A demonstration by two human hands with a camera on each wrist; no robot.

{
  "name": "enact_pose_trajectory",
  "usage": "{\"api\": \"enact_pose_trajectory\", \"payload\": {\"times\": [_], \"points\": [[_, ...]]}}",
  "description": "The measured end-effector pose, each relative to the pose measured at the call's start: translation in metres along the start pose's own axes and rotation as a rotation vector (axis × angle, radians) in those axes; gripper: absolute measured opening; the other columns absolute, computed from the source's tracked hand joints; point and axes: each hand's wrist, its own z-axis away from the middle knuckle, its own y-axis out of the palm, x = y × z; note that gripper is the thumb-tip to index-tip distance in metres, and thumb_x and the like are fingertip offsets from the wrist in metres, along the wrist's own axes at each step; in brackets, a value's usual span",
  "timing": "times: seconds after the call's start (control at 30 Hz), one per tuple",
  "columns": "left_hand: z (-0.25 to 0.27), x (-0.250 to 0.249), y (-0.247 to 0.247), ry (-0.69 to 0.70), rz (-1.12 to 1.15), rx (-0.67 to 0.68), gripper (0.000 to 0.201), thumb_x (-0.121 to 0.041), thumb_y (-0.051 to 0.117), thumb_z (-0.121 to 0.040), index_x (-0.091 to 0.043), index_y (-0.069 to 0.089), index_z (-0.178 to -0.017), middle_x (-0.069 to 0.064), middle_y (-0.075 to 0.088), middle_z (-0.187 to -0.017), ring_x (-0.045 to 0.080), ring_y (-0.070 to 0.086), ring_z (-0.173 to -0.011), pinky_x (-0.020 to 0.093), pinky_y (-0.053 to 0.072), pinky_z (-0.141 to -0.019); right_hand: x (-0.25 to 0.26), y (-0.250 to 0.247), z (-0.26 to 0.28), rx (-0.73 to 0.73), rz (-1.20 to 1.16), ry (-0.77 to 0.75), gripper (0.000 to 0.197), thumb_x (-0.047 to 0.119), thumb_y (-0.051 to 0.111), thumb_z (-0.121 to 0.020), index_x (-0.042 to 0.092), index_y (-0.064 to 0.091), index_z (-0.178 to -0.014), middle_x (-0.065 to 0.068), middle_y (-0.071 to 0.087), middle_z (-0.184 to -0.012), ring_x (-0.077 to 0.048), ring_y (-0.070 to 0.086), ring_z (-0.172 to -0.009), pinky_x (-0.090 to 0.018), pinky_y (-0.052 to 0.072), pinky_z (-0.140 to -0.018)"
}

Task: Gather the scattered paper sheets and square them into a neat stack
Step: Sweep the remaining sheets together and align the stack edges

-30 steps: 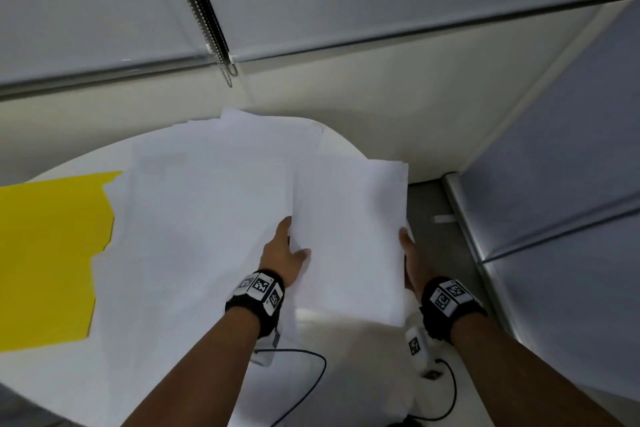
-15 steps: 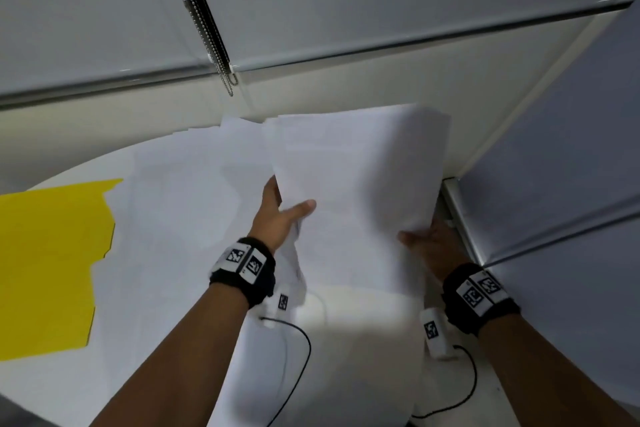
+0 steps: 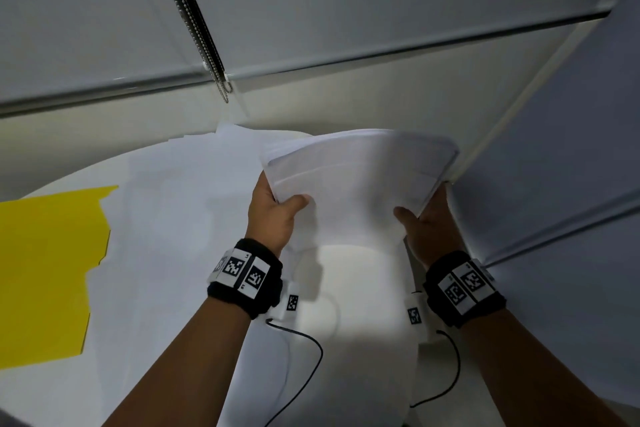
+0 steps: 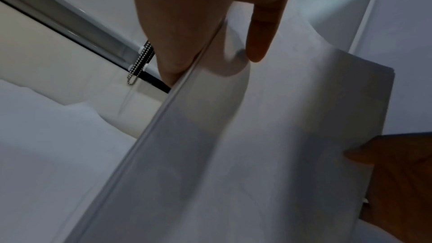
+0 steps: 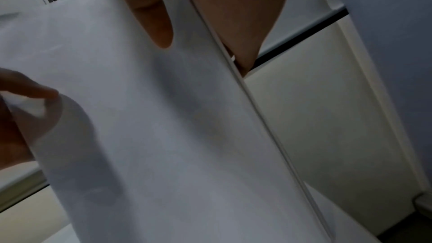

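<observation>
Head view: bundle of white sheets (image 3: 360, 184) held upright w/ both hands over white table (image 3: 166, 340), lower edge near the tabletop; contact not visible.
Loose sheets (image 3: 180, 191): more white paper lies spread on table left of bundle; yellow sheet (image 3: 48, 270) at far left, well apart.
Risk 1: top edges look stepped, not flush; tapping now prob. locks in the offset if grip is too tight for sheets to slide.
Risk 2: bundle bows between hands; squeezing inward could buckle or crease it.
Risk 3: slack grip lets inner sheets slip out and fan.
Left hand (image 3: 273, 215): curled on left edge; thumb (image 4: 259, 40) on front face, other fingers behind.
Right hand (image 3: 424, 229): curled on right edge; thumb (image 5: 154, 21) in front, fingers behind.
Other: bead chain (image 3: 194, 21) hangs at the blind behind, clear of paper.
</observation>
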Motion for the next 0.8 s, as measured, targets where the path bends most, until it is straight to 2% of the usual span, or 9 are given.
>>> {"api": "enact_pose_trajectory", "payload": {"times": [0.03, 0.17, 0.23, 0.33, 0.5, 0.6, 0.67, 0.73, 0.8], "points": [[0.001, 0.0, 0.002, -0.01, -0.006, -0.01, 0.057, -0.008, 0.067, -0.062, -0.017, 0.062, -0.118, 0.009, 0.07, -0.112, 0.029, 0.066, -0.105, 0.054, 0.052, -0.094, 0.002, 0.001, 0.001, -0.009, 0.02, -0.007, 0.055, 0.002, 0.061, -0.087, 0.023, 0.036, -0.133, 0.011, 0.051, -0.107, -0.011, 0.05, -0.102, -0.017, 0.036, -0.084], [0.004, -0.005, 0.007, -0.002, -0.01, -0.059, 0.056, -0.006, 0.062, -0.064, -0.021, 0.062, -0.118, 0.006, 0.071, -0.109, 0.028, 0.066, -0.103, 0.056, 0.052, -0.093, 0.006, 0.005, 0.004, -0.063, 0.01, -0.053, 0.043, 0.006, 0.058, -0.091, 0.033, 0.036, -0.117, 0.028, 0.049, -0.1, -0.006, 0.052, -0.095, -0.018, 0.038, -0.087], [0.006, -0.007, 0.006, 0.024, -0.002, -0.088, 0.057, -0.006, 0.063, -0.063, -0.019, 0.061, -0.119, 0.009, 0.07, -0.111, 0.029, 0.066, -0.105, 0.054, 0.052, -0.094, 0.006, 0.001, 0.004, -0.074, -0.035, -0.077, 0.044, 0.003, 0.059, -0.089, 0.031, 0.038, -0.116, 0.026, 0.05, -0.101, 0.004, 0.054, -0.088, -0.013, 0.039, -0.082], [0.008, -0.007, 0.004, 0.048, -0.001, -0.102, 0.059, -0.006, 0.063, -0.061, -0.018, 0.06, -0.119, 0.009, 0.069, -0.111, 0.028, 0.065, -0.104, 0.051, 0.052, -0.093, 0.005, -0.003, 0.006, -0.042, -0.073, -0.107, 0.056, -0.001, 0.063, -0.082, 0.037, 0.039, -0.115, 0.021, 0.053, -0.107, 0.013, 0.053, -0.096, -0.01, 0.042, -0.083], [0.005, -0.007, 0.002, 0.084, 0.031, -0.082, 0.056, -0.001, 0.059, -0.06, -0.03, 0.061, -0.108, 0.004, 0.068, -0.107, 0.027, 0.064, -0.102, 0.048, 0.051, -0.09, 0.006, -0.003, 0.002, -0.048, -0.126, -0.1, 0.045, 0.008, 0.059, -0.07, 0.035, 0.043, -0.103, 0.008, 0.056, -0.101, -0.006, 0.057, -0.092, -0.028, 0.047, -0.084], [0.002, -0.009, 0.002, 0.094, 0.052, -0.076, 0.056, 0.0, 0.059, -0.059, -0.029, 0.062, -0.107, 0.004, 0.068, -0.108, 0.028, 0.063, -0.104, 0.048, 0.05, -0.091, 0.006, -0.003, 0.001, -0.066, -0.102, -0.103, 0.044, 0.009, 0.06, -0.072, 0.036, 0.042, -0.102, 0.014, 0.055, -0.098, 0.005, 0.056, -0.086, -0.018, 0.045, -0.078], [0.0, -0.008, 0.003, 0.079, 0.065, -0.074, 0.056, -0.001, 0.059, -0.06, -0.026, 0.063, -0.11, 0.005, 0.069, -0.109, 0.028, 0.064, -0.104, 0.047, 0.051, -0.09, 0.005, -0.001, 0.001, -0.039, -0.047, -0.076, 0.046, 0.007, 0.063, -0.081, 0.037, 0.04, -0.107, 0.02, 0.055, -0.1, 0.009, 0.056, -0.087, -0.012, 0.043, -0.078], [-0.002, -0.004, 0.005, 0.04, 0.054, -0.062, 0.059, -0.004, 0.062, -0.061, -0.021, 0.062, -0.117, 0.008, 0.069, -0.112, 0.029, 0.065, -0.105, 0.046, 0.053, -0.09, -0.001, 0.002, 0.002, -0.019, 0.041, -0.034, 0.044, 0.011, 0.063, -0.088, 0.033, 0.041, -0.119, 0.018, 0.056, -0.102, -0.003, 0.056, -0.093, -0.02, 0.043, -0.085], [-0.003, 0.002, 0.008, -0.006, 0.034, -0.051, 0.06, -0.005, 0.063, -0.06, -0.02, 0.062, -0.118, 0.008, 0.07, -0.111, 0.029, 0.065, -0.105, 0.048, 0.054, -0.09, -0.004, 0.004, 0.001, -0.029, 0.103, 0.006, 0.043, 0.019, 0.061, -0.091, 0.021, 0.043, -0.129, 0.011, 0.057, -0.107, -0.012, 0.055, -0.099, -0.03, 0.044, -0.09]]}}
